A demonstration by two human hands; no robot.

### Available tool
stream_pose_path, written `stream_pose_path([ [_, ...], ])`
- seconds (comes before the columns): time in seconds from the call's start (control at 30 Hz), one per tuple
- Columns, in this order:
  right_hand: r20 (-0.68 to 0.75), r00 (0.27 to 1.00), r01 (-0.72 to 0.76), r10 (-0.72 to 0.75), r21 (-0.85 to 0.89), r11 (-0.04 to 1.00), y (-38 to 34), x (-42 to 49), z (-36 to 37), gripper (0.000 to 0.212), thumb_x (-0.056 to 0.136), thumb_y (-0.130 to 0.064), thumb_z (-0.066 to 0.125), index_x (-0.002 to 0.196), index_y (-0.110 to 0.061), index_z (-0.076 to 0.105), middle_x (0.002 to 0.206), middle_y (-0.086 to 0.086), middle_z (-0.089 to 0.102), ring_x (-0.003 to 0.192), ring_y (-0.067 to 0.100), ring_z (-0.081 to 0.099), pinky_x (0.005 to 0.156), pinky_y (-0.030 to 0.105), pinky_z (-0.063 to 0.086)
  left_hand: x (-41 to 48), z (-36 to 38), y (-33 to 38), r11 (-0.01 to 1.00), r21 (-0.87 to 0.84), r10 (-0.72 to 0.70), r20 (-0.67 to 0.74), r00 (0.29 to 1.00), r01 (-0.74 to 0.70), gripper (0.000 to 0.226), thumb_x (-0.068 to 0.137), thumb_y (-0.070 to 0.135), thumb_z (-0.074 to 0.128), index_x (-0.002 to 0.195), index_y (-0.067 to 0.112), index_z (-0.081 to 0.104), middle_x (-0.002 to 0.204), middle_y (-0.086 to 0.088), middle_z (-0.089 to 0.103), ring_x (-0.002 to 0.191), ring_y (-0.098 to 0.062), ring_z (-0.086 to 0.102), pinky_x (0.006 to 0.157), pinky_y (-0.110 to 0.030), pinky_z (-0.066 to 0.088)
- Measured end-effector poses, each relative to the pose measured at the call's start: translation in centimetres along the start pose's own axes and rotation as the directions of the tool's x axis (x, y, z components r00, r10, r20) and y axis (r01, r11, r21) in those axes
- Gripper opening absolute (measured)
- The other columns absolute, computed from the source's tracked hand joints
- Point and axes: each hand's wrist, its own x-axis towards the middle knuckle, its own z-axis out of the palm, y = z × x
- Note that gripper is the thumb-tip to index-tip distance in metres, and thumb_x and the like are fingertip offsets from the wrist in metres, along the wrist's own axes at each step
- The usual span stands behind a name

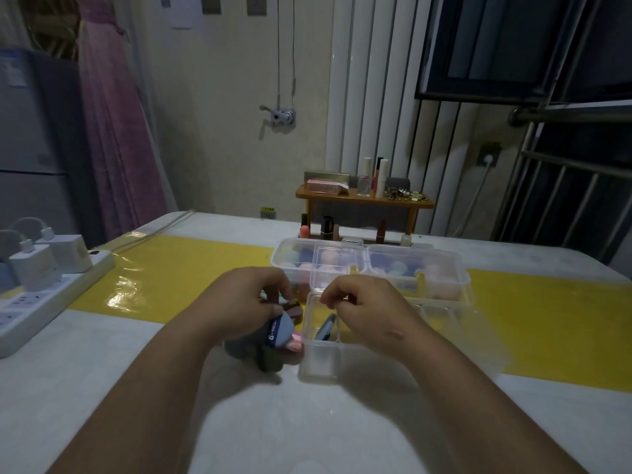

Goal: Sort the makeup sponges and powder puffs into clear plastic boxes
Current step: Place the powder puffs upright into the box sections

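A pile of powder puffs (277, 331) in blue-grey, brown and pink lies on the white table, left of an open clear plastic box (321, 362). My left hand (244, 302) is curled over the top of the pile, fingers pinching a puff. My right hand (362, 307) hovers over the box with its fingers drawn together; I cannot tell whether it holds anything. One blue-grey puff (326, 328) stands on edge inside the box. Behind, two closed clear boxes (419, 273) hold pink, blue and pale sponges.
A white power strip (44, 285) with chargers sits at the table's left edge. A yellow band (164, 278) crosses the table. A small wooden shelf (364, 200) with cosmetics stands at the back, with lipsticks (326, 227) under it.
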Motion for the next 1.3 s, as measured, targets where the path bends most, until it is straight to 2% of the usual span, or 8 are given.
stream_pose_path([
  [0.23, 0.001, 1.0, -0.004, 0.004, 0.0, 1.0, -0.1, 0.0, 0.0, 0.026, 0.099, -0.014, 0.049, 0.108, -0.029, 0.068, 0.106, -0.011, 0.063, 0.096, 0.004, 0.058, 0.085, 0.023, 0.052, -0.1, 0.1, 0.3, 0.997, -0.078, 0.003, -0.128, 0.992, -0.013, 0.026, 0.087, 0.009, 0.069, 0.082, 0.033, 0.058, 0.083, 0.013, 0.057, 0.079, -0.01, 0.054, 0.063, -0.024, 0.047],
  [0.53, -0.003, 1.0, -0.016, 0.016, 0.035, 0.999, -0.1, -0.1, -0.2, 0.026, 0.097, -0.014, 0.049, 0.109, -0.031, 0.065, 0.102, -0.013, 0.062, 0.095, 0.004, 0.059, 0.087, 0.028, 0.053, 0.4, 0.2, -0.2, 0.964, -0.246, 0.0, -0.362, 0.932, -0.095, 0.024, 0.085, 0.002, 0.066, 0.081, 0.024, 0.059, 0.078, 0.001, 0.062, 0.077, -0.021, 0.06, 0.061, -0.032, 0.052],
  [0.6, -0.012, 1.0, -0.008, 0.009, 0.05, 0.999, -0.1, 0.0, -0.1, 0.024, 0.098, -0.016, 0.05, 0.109, -0.036, 0.06, 0.103, -0.014, 0.062, 0.093, 0.003, 0.059, 0.086, 0.029, 0.054, 0.5, 0.4, -0.1, 0.944, -0.317, -0.049, -0.414, 0.909, -0.093, 0.019, 0.087, 0.002, 0.065, 0.084, 0.02, 0.06, 0.08, 0.001, 0.063, 0.077, -0.017, 0.062, 0.058, -0.025, 0.052],
  [0.7, -0.008, 1.0, 0.001, 0.0, 0.085, 0.996, -0.1, -0.1, -0.2, 0.023, 0.099, -0.019, 0.05, 0.108, -0.04, 0.051, 0.107, -0.016, 0.062, 0.09, 0.003, 0.059, 0.08, 0.026, 0.055, 0.9, 0.9, 0.3, 0.913, -0.397, -0.089, -0.416, 0.905, -0.093, 0.012, 0.088, 0.003, 0.065, 0.087, 0.014, 0.06, 0.082, -0.001, 0.064, 0.078, -0.016, 0.063, 0.054, -0.015, 0.049],
  [0.83, -0.031, 0.999, 0.034, -0.029, 0.148, 0.988, -0.2, -0.2, -0.4, 0.026, 0.099, -0.018, 0.05, 0.106, -0.043, 0.051, 0.111, -0.016, 0.064, 0.089, 0.003, 0.058, 0.076, 0.025, 0.051, 1.1, 2.1, 0.9, 0.889, -0.45, -0.132, -0.426, 0.895, -0.084, 0.02, 0.089, 0.002, 0.063, 0.081, 0.019, 0.058, 0.08, 0.0, 0.062, 0.079, -0.021, 0.062, 0.065, -0.034, 0.056],
  [1.0, -0.014, 0.999, 0.03, -0.028, 0.113, 0.993, 0.2, 0.0, 0.0, 0.028, 0.1, -0.018, 0.049, 0.111, -0.039, 0.063, 0.109, -0.019, 0.065, 0.099, -0.001, 0.058, 0.086, 0.022, 0.051, 1.1, 3.8, 1.6, 0.899, -0.438, -0.114, -0.268, 0.957, -0.016, 0.016, 0.09, 0.007, 0.064, 0.085, 0.022, 0.063, 0.082, 0.005, 0.065, 0.079, -0.01, 0.062, 0.063, -0.023, 0.051],
  [1.13, -0.047, 0.999, 0.012, -0.006, 0.125, 0.992, 0.4, 0.2, 0.1, 0.033, 0.099, -0.012, 0.048, 0.11, -0.04, 0.06, 0.107, -0.019, 0.064, 0.101, -0.001, 0.058, 0.088, 0.02, 0.05, 1.3, 4.1, 1.4, 0.893, -0.45, -0.122, -0.251, 0.96, -0.004, 0.019, 0.089, 0.003, 0.061, 0.084, 0.021, 0.065, 0.081, 0.003, 0.066, 0.078, -0.013, 0.063, 0.067, -0.029, 0.055],
  [1.3, -0.069, 0.998, 0.006, 0.002, 0.119, 0.993, 0.5, 0.3, 0.0, 0.034, 0.098, -0.01, 0.046, 0.106, -0.041, 0.059, 0.102, -0.019, 0.063, 0.098, -0.001, 0.057, 0.086, 0.018, 0.049, 1.7, 4.1, 0.8, 0.982, -0.178, -0.107, -0.226, 0.968, 0.066, 0.039, 0.089, -0.002, 0.053, 0.109, 0.027, 0.068, 0.101, 0.008, 0.062, 0.089, -0.012, 0.056, 0.071, -0.023, 0.047],
])
